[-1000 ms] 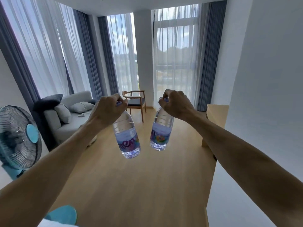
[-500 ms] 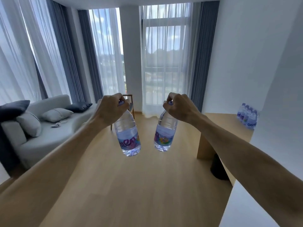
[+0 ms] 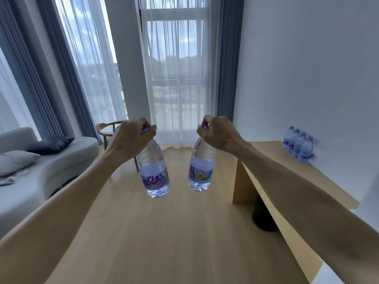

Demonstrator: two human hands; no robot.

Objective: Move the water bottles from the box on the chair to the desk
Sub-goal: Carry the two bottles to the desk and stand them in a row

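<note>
Left water bottle (image 3: 154, 170): clear plastic, blue-purple label, purple cap, hanging upright from left hand (image 3: 131, 138) gripping its neck. Right water bottle (image 3: 202, 168): same type, hanging from right hand (image 3: 219, 134). Both above floor, apart. Bottle row (image 3: 298, 144): upright on tabletop (image 3: 272, 158), against wall.

Clear glossy plastic water bottles (image 3: 154, 173), a matt pale wood desk (image 3: 266, 152), a soft grey cloth sofa (image 3: 51, 171).

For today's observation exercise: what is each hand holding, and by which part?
The left hand grips one water bottle by its capped neck; the right hand grips another water bottle the same way. Both hang over the floor.
</note>
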